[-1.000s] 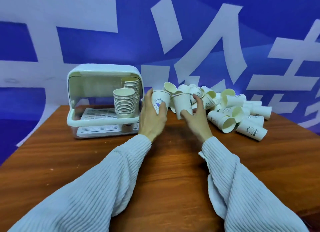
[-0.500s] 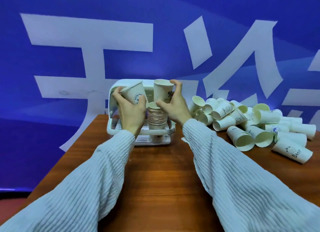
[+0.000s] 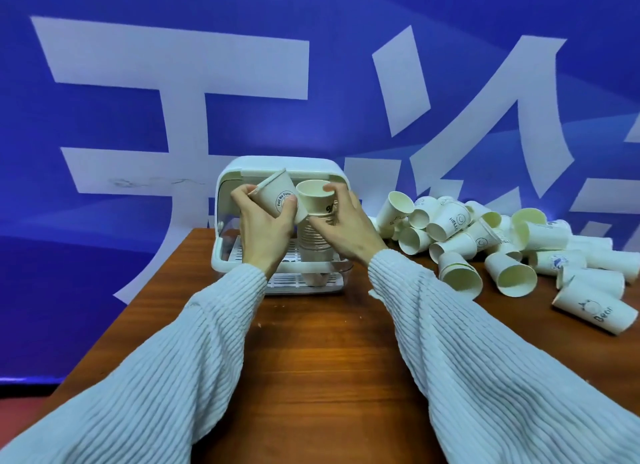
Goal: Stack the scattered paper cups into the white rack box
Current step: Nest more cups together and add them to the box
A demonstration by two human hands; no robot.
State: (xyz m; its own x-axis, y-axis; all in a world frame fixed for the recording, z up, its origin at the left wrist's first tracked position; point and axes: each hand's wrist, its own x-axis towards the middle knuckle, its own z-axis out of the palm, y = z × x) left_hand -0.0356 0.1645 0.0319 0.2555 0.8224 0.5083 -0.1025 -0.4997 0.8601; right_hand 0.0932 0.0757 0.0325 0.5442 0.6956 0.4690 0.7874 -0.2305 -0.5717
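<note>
Fingers of the left hand [image 3: 266, 228] are curled round a tilted paper cup [image 3: 277, 195], held before the white rack box [image 3: 284, 162] at the table's [image 3: 311, 359] far left. An upright cup [image 3: 317, 196] is gripped by the right hand [image 3: 346, 228] atop the stack [image 3: 317, 238] inside the box. Loose cups [image 3: 512, 252] are heaped at the right.
</note>
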